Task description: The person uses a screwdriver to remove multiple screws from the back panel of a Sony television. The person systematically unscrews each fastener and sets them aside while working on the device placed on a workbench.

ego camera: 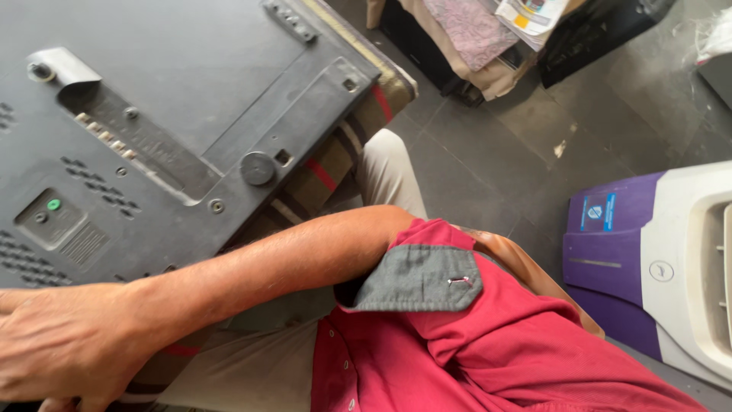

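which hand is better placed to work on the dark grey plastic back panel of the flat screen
Right. The right hand already rests at the near edge of the dark grey plastic back panel, its arm reaching across the lap. The left hand is out of view.

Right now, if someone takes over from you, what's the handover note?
Right hand: reaches across the lap and rests on the near edge of the grey back panel; fingers curled, grip unclear.
Left hand: out of view.
Panel lies back-up on a striped cushion, over the person's knees.
Done: nothing visibly opened; the cover is on and a screw sits in place.
Left: all of the cover's fastenings, as far as can be seen. No tool in view.
Nearby: purple and white appliance on the floor at right.
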Tool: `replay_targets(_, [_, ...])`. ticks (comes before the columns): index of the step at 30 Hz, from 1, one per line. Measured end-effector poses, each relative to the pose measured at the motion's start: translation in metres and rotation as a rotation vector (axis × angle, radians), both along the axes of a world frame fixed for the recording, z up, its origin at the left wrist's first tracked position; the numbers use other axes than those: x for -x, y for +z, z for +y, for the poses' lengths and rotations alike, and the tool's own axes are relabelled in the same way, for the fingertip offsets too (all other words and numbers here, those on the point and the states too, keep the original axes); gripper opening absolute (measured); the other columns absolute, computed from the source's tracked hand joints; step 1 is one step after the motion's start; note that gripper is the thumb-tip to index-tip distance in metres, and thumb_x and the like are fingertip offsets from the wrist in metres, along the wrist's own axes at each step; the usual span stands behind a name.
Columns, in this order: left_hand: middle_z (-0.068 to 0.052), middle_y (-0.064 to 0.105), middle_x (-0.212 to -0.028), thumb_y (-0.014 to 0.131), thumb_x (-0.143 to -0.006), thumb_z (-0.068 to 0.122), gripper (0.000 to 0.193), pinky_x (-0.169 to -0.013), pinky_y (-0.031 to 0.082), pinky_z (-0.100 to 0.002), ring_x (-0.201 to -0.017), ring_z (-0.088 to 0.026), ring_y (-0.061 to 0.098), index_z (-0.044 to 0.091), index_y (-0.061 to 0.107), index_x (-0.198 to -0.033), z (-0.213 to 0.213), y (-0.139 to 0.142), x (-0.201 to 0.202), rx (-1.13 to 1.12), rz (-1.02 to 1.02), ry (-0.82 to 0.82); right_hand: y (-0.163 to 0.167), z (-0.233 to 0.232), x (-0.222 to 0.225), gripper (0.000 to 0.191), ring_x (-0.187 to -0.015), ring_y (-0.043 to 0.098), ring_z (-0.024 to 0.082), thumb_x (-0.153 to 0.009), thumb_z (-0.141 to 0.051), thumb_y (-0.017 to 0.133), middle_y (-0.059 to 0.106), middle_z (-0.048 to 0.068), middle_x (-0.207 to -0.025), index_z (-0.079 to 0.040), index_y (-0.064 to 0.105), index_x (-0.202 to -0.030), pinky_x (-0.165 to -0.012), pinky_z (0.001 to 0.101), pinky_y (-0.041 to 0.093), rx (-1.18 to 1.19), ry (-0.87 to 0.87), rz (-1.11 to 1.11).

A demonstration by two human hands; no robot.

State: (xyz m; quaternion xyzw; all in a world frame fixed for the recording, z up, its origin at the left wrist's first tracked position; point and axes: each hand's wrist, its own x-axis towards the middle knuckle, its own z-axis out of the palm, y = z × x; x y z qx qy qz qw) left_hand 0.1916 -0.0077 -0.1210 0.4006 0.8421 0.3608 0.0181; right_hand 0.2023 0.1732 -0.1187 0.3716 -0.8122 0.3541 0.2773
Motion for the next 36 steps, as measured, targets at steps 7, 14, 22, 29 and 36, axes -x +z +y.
replay_targets(7, [-0.023,0.061,-0.126,0.068,-0.099,0.039,0.062,-0.104,0.05,-0.038,-0.114,-0.034,0.062,-0.006,0.053,-0.138,-0.022,0.018,0.005,0.029,0.147,-0.02,0.064,0.021,-0.022,0.067,-0.09,0.067,0.03,-0.059,-0.054,0.084,0.067,0.006,-0.085,-0.007,0.058,-0.098,-0.103,0.049,0.04,-0.203,-0.094,-0.286])
replay_targets(14, [-0.027,0.068,-0.127,0.076,-0.094,0.047,0.071,-0.095,0.055,-0.044,-0.113,-0.04,0.067,-0.008,0.059,-0.133,0.0,0.095,-0.046,0.39,0.371,0.058,0.086,0.038,-0.043,0.061,-0.119,0.057,0.033,-0.065,-0.041,0.086,0.067,0.017,-0.113,0.0,0.064,-0.104,-0.109,0.0469,0.039,-0.308,-0.045,-0.29])
replay_targets(22, [-0.025,0.067,-0.137,0.068,-0.093,0.067,0.078,-0.113,0.046,-0.049,-0.129,-0.039,0.062,-0.001,0.068,-0.132,0.005,0.114,-0.064,0.398,0.53,0.133,0.119,0.087,-0.086,0.098,-0.147,0.033,0.046,-0.08,-0.059,0.086,0.039,0.03,-0.154,0.007,0.048,-0.142,-0.122,0.0552,0.024,-0.381,-0.115,-0.289])
replay_targets(29, [-0.024,0.068,-0.132,0.071,-0.079,0.077,0.092,-0.111,0.044,-0.051,-0.125,-0.037,0.063,-0.003,0.07,-0.126,0.002,0.107,-0.072,0.416,0.584,0.191,0.123,0.13,-0.133,0.096,-0.146,0.04,0.041,-0.085,-0.061,0.077,0.046,0.031,-0.152,0.012,0.05,-0.141,-0.123,0.0528,0.029,-0.567,-0.326,-0.233])
replay_targets(36, [-0.025,0.067,-0.131,0.074,-0.071,0.076,0.097,-0.11,0.045,-0.051,-0.125,-0.037,0.062,-0.004,0.066,-0.125,0.007,0.109,-0.077,0.512,0.593,0.197,0.107,0.118,-0.139,0.09,-0.148,0.041,0.039,-0.091,-0.057,0.074,0.047,0.029,-0.153,0.011,0.05,-0.145,-0.124,0.0525,0.03,-0.597,-0.419,-0.182])
